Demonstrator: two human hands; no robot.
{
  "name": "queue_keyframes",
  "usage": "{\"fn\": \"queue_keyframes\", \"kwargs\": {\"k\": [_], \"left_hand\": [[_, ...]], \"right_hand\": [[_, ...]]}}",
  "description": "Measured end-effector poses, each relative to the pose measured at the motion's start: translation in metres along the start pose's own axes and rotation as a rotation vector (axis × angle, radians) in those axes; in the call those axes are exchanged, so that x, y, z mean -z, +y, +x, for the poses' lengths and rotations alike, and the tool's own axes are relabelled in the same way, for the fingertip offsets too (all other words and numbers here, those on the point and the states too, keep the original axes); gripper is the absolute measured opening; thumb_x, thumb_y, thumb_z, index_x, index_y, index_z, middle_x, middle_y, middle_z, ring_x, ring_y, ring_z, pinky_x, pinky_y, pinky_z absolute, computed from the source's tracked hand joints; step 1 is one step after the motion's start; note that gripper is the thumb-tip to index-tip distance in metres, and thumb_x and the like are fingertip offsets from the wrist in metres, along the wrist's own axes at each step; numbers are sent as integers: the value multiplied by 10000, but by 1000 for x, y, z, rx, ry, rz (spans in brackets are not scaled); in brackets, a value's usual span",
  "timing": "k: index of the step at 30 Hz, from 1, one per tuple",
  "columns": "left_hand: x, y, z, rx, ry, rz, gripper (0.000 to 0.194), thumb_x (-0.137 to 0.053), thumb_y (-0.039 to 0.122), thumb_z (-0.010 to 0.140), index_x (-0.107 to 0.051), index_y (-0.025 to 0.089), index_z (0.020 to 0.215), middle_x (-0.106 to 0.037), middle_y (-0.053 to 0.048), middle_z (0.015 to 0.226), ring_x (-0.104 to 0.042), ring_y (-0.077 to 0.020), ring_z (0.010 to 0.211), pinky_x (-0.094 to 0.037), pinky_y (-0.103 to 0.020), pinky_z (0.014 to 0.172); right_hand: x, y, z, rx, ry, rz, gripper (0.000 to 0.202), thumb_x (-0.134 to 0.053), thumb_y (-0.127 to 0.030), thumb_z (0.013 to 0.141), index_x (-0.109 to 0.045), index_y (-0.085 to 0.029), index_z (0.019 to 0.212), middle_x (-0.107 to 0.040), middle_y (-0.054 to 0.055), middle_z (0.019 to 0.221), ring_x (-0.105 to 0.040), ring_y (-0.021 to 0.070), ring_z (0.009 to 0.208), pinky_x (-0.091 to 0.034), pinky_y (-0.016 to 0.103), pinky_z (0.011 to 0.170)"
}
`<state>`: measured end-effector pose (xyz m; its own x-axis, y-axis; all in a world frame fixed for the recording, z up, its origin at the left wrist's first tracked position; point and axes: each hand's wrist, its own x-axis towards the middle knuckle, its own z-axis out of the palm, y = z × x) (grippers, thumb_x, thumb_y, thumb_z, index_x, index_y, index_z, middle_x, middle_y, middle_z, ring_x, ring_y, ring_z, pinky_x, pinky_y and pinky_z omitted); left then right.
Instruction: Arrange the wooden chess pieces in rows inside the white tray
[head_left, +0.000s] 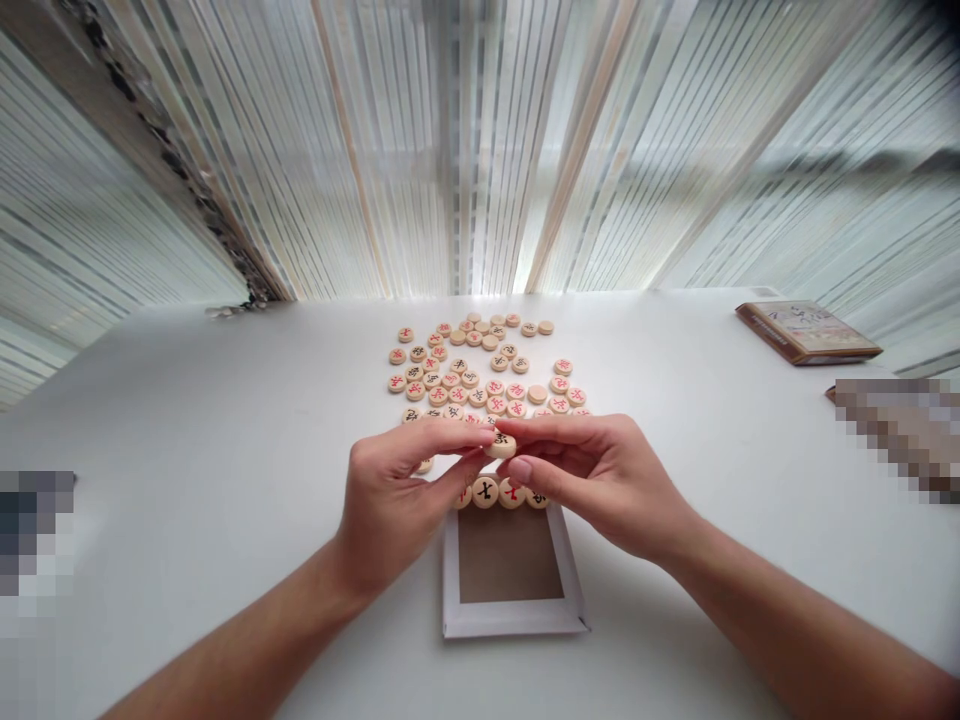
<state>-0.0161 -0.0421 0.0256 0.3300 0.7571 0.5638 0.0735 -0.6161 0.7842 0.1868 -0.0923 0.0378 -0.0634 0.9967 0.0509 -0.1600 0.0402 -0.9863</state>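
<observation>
A round wooden piece with a black character [501, 445] is held between the fingertips of my left hand [416, 490] and my right hand [600, 478], above the far end of a shallow white box [510, 618]. Inside the box, a row of pieces [486, 491] with red and black characters lies along the far side; the brown bottom shows in front of them. Beyond my hands, many loose round pieces [450, 380] lie scattered on the white table, a few of them blank side up. My hands hide some of these.
A flat printed box [810, 330] lies at the right rear of the table [225, 420]. Nearer on the right is a blurred-out brown object [900, 430], and a pixelated dark object [34, 510] sits at the left edge. A string curtain [420, 150] hangs behind the table.
</observation>
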Motion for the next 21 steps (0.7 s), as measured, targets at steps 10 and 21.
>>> {"fn": "queue_keyframes", "kwargs": {"k": [10, 21], "left_hand": [[2, 2, 2, -212, -47, 131, 229, -820, 59, 891, -848, 248, 1018, -870, -42, 1012, -825, -191, 906, -671, -290, 836], [0, 2, 3, -79, -46, 96, 185, -836, 144, 900, -826, 219, 1069, -833, -37, 927, -767, -167, 791, -654, -287, 766]], "right_hand": [[0, 2, 0, 32, 25, -56, 381, -1020, -232, 677, -880, -226, 1031, -834, 48, 831, -780, 199, 715, -662, 285, 635], [6, -7, 5, -338, -106, 210, 286, -947, -328, 784, -801, -142, 945, -782, 55, 769, -744, 149, 688, -606, 221, 649]]}}
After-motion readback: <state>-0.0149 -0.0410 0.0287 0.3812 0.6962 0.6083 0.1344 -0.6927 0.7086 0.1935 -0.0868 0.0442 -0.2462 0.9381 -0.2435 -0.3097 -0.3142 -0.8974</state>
